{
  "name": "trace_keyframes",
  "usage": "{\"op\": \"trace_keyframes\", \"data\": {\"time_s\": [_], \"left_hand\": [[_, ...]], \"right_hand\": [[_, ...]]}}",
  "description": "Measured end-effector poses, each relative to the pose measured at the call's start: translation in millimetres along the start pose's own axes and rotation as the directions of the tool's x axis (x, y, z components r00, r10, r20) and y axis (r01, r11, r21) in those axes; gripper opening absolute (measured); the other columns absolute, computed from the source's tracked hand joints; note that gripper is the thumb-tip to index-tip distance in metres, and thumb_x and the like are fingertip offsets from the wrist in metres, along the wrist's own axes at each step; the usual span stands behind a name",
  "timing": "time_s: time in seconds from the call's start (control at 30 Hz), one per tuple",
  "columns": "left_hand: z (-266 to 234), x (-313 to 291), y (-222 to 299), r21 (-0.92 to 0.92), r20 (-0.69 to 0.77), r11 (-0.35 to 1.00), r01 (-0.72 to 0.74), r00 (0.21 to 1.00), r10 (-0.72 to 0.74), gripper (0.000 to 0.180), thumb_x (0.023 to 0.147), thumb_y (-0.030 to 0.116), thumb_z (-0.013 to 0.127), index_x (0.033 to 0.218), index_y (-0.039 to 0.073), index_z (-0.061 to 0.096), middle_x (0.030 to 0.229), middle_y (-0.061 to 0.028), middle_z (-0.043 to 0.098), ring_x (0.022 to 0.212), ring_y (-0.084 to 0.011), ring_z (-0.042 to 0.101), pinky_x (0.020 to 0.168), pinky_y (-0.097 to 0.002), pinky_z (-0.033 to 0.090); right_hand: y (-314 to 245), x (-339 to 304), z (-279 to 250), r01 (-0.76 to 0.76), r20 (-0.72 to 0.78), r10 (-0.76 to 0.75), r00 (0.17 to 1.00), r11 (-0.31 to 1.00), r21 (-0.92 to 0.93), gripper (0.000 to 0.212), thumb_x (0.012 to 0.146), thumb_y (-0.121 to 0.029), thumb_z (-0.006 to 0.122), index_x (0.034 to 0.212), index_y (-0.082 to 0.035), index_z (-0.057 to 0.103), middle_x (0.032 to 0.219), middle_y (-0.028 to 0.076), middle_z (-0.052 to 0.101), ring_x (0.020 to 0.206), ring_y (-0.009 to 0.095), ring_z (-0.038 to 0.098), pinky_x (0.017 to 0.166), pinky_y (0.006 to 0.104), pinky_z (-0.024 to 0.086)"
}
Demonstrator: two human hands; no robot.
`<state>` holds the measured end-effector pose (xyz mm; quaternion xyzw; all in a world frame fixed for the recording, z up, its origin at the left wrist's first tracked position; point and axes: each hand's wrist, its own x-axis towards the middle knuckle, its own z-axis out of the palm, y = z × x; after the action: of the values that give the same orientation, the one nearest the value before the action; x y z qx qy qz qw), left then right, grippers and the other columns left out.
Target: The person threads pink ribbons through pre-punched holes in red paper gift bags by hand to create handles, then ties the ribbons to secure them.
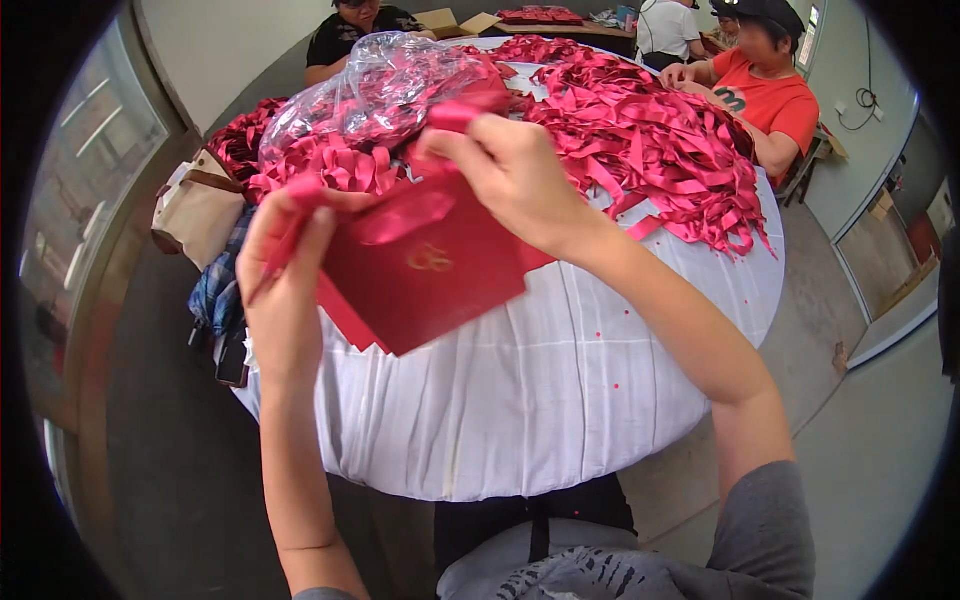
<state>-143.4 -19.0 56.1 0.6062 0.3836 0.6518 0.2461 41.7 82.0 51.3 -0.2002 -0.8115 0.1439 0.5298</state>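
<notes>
Above the white-clothed table I hold up a dark red gift bag (430, 275) with a gold mark on its front, tilted and slightly blurred. A pink-red satin ribbon (408, 218) runs along its top edge. At the bag's upper left corner, my left hand (290, 245) is closed on one part of the ribbon, an end hanging past the fingers. My right hand (510, 175) pinches another part of the ribbon, raised above the bag's upper right. More red bag edges show at the lower left of the bag; I cannot tell how many there are.
A large heap of red ribbons (650, 140) covers the table's far right. Clear plastic wrap (370, 95) lies on more ribbon at the far left. A cream bag (200, 205) and a blue checked cloth (217, 290) hang at the left edge. Other people sit across the white tablecloth (520, 410).
</notes>
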Motion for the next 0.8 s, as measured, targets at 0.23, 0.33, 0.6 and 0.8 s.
{"op": "trace_keyframes", "data": {"time_s": [0.23, 0.33, 0.6, 0.8], "left_hand": [[-74.8, -24.5, -65.4, 0.587, -0.22, 0.79, 0.18, 0.974, -0.058, 0.06, 0.089, 0.019, 0.064, 0.136, -0.002, 0.034, 0.135, -0.0174, 0.044, 0.121, -0.0257, 0.047, 0.099, -0.0354, 0.04], [-78.2, -48.2, -64.1, 0.525, -0.234, 0.814, 0.248, 0.962, -0.142, 0.06, 0.091, 0.023, 0.061, 0.137, -0.003, 0.033, 0.137, -0.0191, 0.042, 0.122, -0.0277, 0.046, 0.1, -0.0359, 0.039], [-56.0, -77.4, -74.5, 0.581, -0.001, 0.792, 0.187, 0.973, -0.229, 0.086, 0.08, 0.008, 0.07, 0.144, -0.004, 0.014, 0.141, -0.0246, 0.034, 0.13, -0.0304, 0.038, 0.106, -0.0349, 0.031], [-55.5, -80.4, -67.2, 0.743, -0.093, 0.656, 0.128, 0.992, -0.088, 0.083, 0.085, 0.009, 0.066, 0.148, 0.003, 0.013, 0.147, -0.0212, 0.029, 0.133, -0.0307, 0.034, 0.109, -0.0388, 0.028]], "right_hand": [[58.3, 7.0, 58.0, -0.348, 0.472, 0.441, 0.763, 0.896, -0.275, 0.064, 0.081, -0.048, 0.064, 0.107, 0.009, 0.053, 0.106, 0.026, 0.058, 0.103, 0.035, 0.056, 0.09, 0.0399, 0.044], [59.2, -28.4, 54.0, -0.386, 0.45, 0.431, 0.782, 0.902, -0.192, 0.065, 0.081, -0.045, 0.066, 0.117, 0.008, 0.051, 0.114, 0.025, 0.057, 0.108, 0.034, 0.056, 0.092, 0.0401, 0.044], [55.6, -50.4, 71.8, -0.445, 0.483, 0.45, 0.751, 0.886, -0.133, 0.051, 0.086, -0.038, 0.06, 0.112, 0.006, 0.053, 0.109, 0.026, 0.057, 0.106, 0.037, 0.056, 0.09, 0.0441, 0.043], [54.2, -51.6, 42.9, -0.366, 0.373, 0.431, 0.822, 0.901, -0.233, 0.051, 0.087, -0.037, 0.059, 0.115, 0.006, 0.053, 0.11, 0.026, 0.058, 0.105, 0.037, 0.057, 0.09, 0.0438, 0.044]]}}
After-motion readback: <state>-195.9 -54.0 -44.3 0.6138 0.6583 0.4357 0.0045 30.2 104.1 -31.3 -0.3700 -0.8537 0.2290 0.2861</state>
